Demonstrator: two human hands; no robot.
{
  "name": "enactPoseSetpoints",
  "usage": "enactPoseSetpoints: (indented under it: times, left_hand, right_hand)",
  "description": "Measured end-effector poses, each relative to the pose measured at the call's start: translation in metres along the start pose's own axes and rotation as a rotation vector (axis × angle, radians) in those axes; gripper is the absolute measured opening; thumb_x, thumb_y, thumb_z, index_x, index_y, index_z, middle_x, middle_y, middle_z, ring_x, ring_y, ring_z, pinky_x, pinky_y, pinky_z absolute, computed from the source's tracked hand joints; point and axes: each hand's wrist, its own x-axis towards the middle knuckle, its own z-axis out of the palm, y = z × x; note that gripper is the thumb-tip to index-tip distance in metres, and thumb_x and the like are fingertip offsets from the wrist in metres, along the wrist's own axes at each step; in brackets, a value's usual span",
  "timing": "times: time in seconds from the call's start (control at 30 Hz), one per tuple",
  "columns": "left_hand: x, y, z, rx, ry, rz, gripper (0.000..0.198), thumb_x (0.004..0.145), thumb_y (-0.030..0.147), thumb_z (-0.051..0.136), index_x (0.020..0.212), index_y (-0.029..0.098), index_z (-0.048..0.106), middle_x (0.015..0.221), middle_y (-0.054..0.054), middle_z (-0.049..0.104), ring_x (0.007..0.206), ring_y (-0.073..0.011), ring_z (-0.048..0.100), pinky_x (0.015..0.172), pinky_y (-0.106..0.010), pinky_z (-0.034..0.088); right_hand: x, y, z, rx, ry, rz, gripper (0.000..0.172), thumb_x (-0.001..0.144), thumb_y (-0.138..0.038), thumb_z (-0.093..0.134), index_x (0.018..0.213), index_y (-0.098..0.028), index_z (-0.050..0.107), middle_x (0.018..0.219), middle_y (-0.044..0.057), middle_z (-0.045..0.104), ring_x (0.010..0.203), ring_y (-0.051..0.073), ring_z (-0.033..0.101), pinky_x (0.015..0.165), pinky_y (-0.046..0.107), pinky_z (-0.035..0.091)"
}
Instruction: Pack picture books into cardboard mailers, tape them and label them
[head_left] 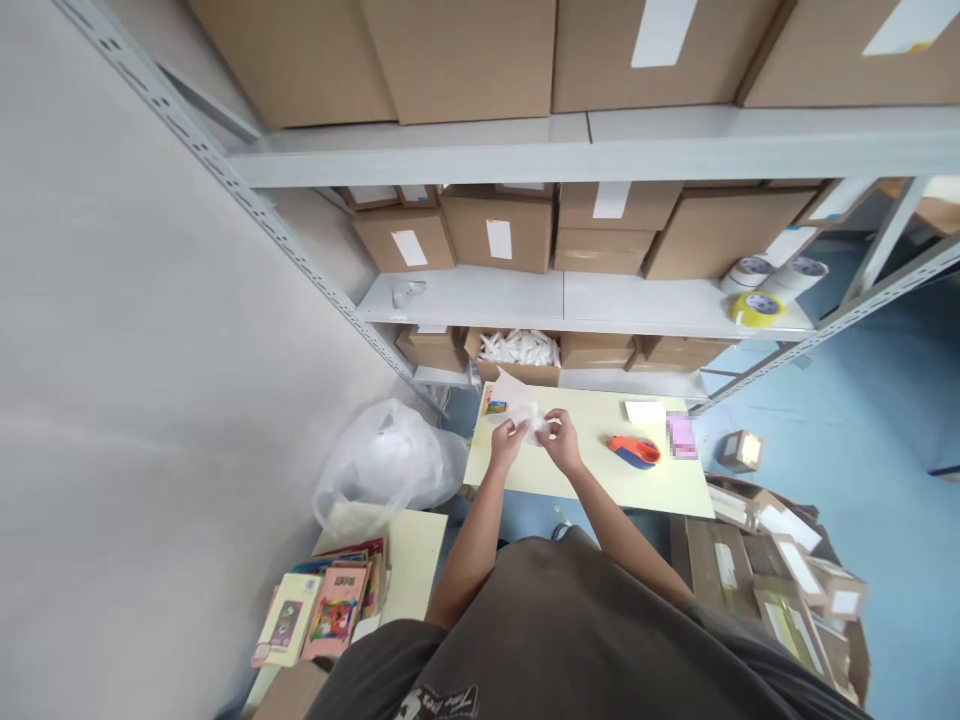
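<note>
Over the pale yellow table (585, 470), my left hand (508, 441) and my right hand (561, 438) both pinch a thin clear plastic bag (527, 412). The bag hangs between them just above the tabletop. A small colourful item (494, 406) lies at the table's far left corner, close to my left hand. An orange tape dispenser (634, 450) rests to the right of my right hand.
A white slip (645, 410) and a pink object (682, 436) lie on the table's right side. Grey metal shelves (570, 300) behind hold cardboard boxes and tape rolls (757, 308). A full plastic sack (390, 465) and a stack of books (330, 605) sit left; flattened cartons (780, 570) lie right.
</note>
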Motion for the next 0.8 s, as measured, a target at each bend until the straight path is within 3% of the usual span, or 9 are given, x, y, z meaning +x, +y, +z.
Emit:
enactPoseSetpoints:
  times: [0.07, 0.13, 0.23, 0.33, 0.4, 0.5, 0.67, 0.8]
  left_hand:
    - [-0.004, -0.005, 0.012, 0.058, -0.001, -0.01, 0.04, 0.084, 0.058, 0.072, 0.075, 0.019, 0.068, 0.07, 0.0, 0.069, 0.073, -0.0196, 0.068, 0.072, -0.03, 0.055]
    - [-0.007, -0.009, 0.017, 0.147, -0.04, 0.023, 0.038, 0.083, 0.053, 0.074, 0.068, 0.02, 0.064, 0.064, 0.001, 0.065, 0.069, -0.0189, 0.066, 0.07, -0.029, 0.054]
    - [-0.007, -0.015, 0.015, 0.225, -0.126, 0.091, 0.03, 0.083, 0.045, 0.075, 0.072, 0.019, 0.067, 0.074, -0.002, 0.071, 0.078, -0.021, 0.07, 0.077, -0.031, 0.056]
    - [0.002, -0.029, 0.007, 0.229, -0.098, 0.056, 0.022, 0.084, 0.042, 0.075, 0.083, 0.02, 0.071, 0.091, -0.005, 0.078, 0.091, -0.0222, 0.074, 0.084, -0.032, 0.057]
    - [0.012, -0.046, 0.001, 0.206, -0.042, -0.012, 0.023, 0.084, 0.043, 0.074, 0.085, 0.02, 0.071, 0.094, -0.006, 0.079, 0.093, -0.0226, 0.074, 0.085, -0.032, 0.058]
    - [0.027, -0.079, -0.008, 0.121, 0.011, -0.158, 0.026, 0.086, 0.045, 0.072, 0.085, 0.019, 0.072, 0.089, -0.006, 0.079, 0.091, -0.0238, 0.075, 0.081, -0.032, 0.059]
    - [0.044, -0.129, -0.02, -0.102, 0.172, -0.471, 0.026, 0.08, 0.036, 0.083, 0.093, 0.014, 0.075, 0.095, -0.013, 0.081, 0.09, -0.0243, 0.078, 0.073, -0.031, 0.061]
    - [0.041, -0.157, -0.017, -0.266, 0.216, -0.691, 0.029, 0.075, 0.026, 0.089, 0.096, 0.011, 0.074, 0.095, -0.014, 0.081, 0.079, -0.0204, 0.079, 0.064, -0.025, 0.059]
  right_hand:
    - [-0.006, 0.014, -0.004, 0.061, 0.004, 0.057, 0.067, 0.069, -0.036, 0.073, 0.134, -0.025, 0.055, 0.131, 0.01, 0.068, 0.065, 0.012, 0.062, 0.065, 0.03, 0.057]
    - [-0.01, 0.026, -0.005, 0.111, 0.014, 0.137, 0.079, 0.068, -0.039, 0.076, 0.142, -0.025, 0.053, 0.133, 0.012, 0.068, 0.068, 0.013, 0.065, 0.066, 0.03, 0.058]
    - [-0.012, 0.044, -0.004, 0.18, 0.053, 0.26, 0.068, 0.068, -0.048, 0.079, 0.128, -0.02, 0.062, 0.099, 0.006, 0.076, 0.073, 0.019, 0.069, 0.069, 0.032, 0.058]
    - [-0.01, 0.064, -0.005, 0.174, 0.182, 0.349, 0.047, 0.067, -0.056, 0.078, 0.095, -0.02, 0.067, 0.071, -0.001, 0.068, 0.068, 0.019, 0.065, 0.065, 0.031, 0.056]
    - [-0.01, 0.079, -0.008, 0.154, 0.285, 0.394, 0.045, 0.067, -0.06, 0.077, 0.084, -0.02, 0.063, 0.068, -0.001, 0.065, 0.067, 0.019, 0.063, 0.064, 0.031, 0.055]
    - [-0.01, 0.104, -0.012, 0.175, 0.399, 0.449, 0.045, 0.072, -0.061, 0.073, 0.088, -0.02, 0.062, 0.075, 0.003, 0.069, 0.073, 0.021, 0.067, 0.068, 0.034, 0.058]
    - [-0.017, 0.139, -0.022, 0.126, 0.551, 0.662, 0.034, 0.081, -0.046, 0.069, 0.103, -0.021, 0.063, 0.096, 0.008, 0.075, 0.089, 0.023, 0.073, 0.077, 0.034, 0.064]
    - [-0.029, 0.163, -0.034, 0.11, 0.577, 0.868, 0.027, 0.087, -0.035, 0.07, 0.109, -0.021, 0.063, 0.1, 0.007, 0.076, 0.086, 0.019, 0.075, 0.08, 0.031, 0.066]
